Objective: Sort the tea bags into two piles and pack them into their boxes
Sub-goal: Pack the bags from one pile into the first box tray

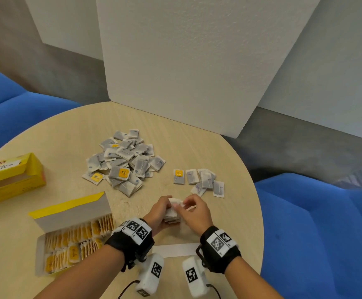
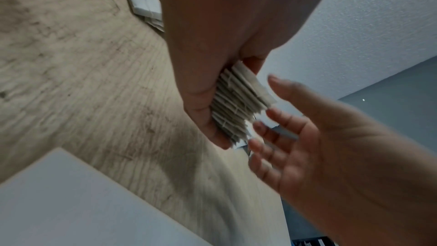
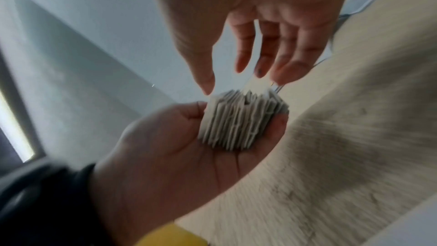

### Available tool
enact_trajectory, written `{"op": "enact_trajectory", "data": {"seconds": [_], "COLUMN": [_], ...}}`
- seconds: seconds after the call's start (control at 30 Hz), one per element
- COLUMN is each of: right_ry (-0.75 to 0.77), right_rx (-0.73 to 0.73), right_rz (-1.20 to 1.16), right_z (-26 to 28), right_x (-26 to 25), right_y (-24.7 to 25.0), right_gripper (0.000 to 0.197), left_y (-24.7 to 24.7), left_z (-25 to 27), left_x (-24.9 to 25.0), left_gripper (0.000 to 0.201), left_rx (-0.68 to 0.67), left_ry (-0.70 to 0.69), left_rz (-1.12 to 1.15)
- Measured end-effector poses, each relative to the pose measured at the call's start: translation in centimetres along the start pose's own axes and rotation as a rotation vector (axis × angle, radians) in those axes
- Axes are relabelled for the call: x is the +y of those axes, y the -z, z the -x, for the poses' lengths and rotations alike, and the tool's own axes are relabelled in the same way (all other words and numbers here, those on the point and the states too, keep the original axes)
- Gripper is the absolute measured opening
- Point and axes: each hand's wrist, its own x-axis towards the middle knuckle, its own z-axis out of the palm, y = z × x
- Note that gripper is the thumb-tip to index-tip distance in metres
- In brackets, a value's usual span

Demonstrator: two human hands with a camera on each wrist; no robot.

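Tea bags in pale grey-white paper sachets form a compact stack [image 1: 172,210] held just above the round light wood table [image 1: 229,152], near its front edge. The left hand [image 1: 158,214] grips this stack, its thumb on one flat side and its fingers [image 3: 276,128] curled under the other. The right hand [image 1: 194,210] meets the stack from the other side; its fingers [image 2: 267,132] are nearly straight, and their tips touch the sachets' upper edges without closing round them (both wrist views are blurred, so finer contact is hard to read).

Farther back on the table lies a big loose heap of grey sachets [image 1: 125,160], a few showing yellow tags. To the right of it, well apart, is a small group of grey sachets [image 1: 201,182], one with a yellow tag. At the left front sits an open yellow cardboard box [image 1: 72,234] with its lid tipped back, packed with rows of yellow-tagged bags. Behind it, at the table's left edge, stands a second yellow box [image 1: 9,178], also open. A white paper strip [image 1: 173,250] lies between the wrists.
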Motion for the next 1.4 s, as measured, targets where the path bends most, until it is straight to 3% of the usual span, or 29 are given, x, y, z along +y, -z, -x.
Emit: {"op": "enact_trajectory", "data": {"seconds": [0.07,0.13,0.23,0.33,0.4,0.5,0.63,0.73,0.87,1.0,1.2,1.4], "right_ry": [-0.151,-0.304,-0.354,-0.352,-0.342,-0.347,-0.276,-0.163,-0.041,0.044,0.159,0.282], "right_rx": [-0.021,-0.161,-0.237,-0.215,-0.215,-0.286,-0.461,-0.502,-0.496,-0.439,-0.435,-0.336], "right_rz": [-0.09,-0.208,-0.326,-0.34,-0.377,-0.377,-0.254,-0.129,-0.001,0.014,0.178,0.413], "right_z": [-0.4,-0.6,-0.6,-0.5,-0.5,-0.3,0.3,0.8,1.3,2.1,2.2,2.5], "right_x": [0.2,0.1,0.1,-0.2,-0.1,0.2,-0.9,-1.3,-1.5,-1.2,-1.3,0.0], "right_y": [0.4,0.1,-2.0,-3.5,-3.5,-2.8,-1.1,-0.2,-0.2,-1.3,-1.1,-1.0], "right_gripper": [0.041,0.061,0.078,0.077,0.063,0.057,0.062,0.074,0.08,0.101,0.099,0.087], "left_y": [0.1,-0.2,-1.3,-1.7,-1.4,-1.0,-0.4,-0.2,-0.3,-0.2,0.2,2.2], "left_z": [0.0,0.1,0.6,1.0,1.0,1.4,2.2,2.7,3.0,3.1,3.3,2.4], "left_x": [0.1,0.1,-0.4,-0.9,-1.0,-0.4,0.8,0.9,0.6,-0.3,-0.7,-1.9], "left_gripper": [0.025,0.02,0.021,0.031,0.038,0.041,0.059,0.063,0.068,0.069,0.074,0.088], "left_rx": [0.007,-0.01,-0.06,-0.071,-0.058,-0.071,-0.089,-0.121,-0.139,-0.165,-0.208,-0.208], "left_ry": [-0.009,-0.011,0.012,-0.022,-0.043,-0.051,-0.055,-0.116,-0.227,-0.255,-0.312,-0.426], "left_rz": [0.0,-0.008,-0.049,-0.084,-0.105,-0.178,-0.322,-0.452,-0.601,-0.56,-0.535,-0.81]}}
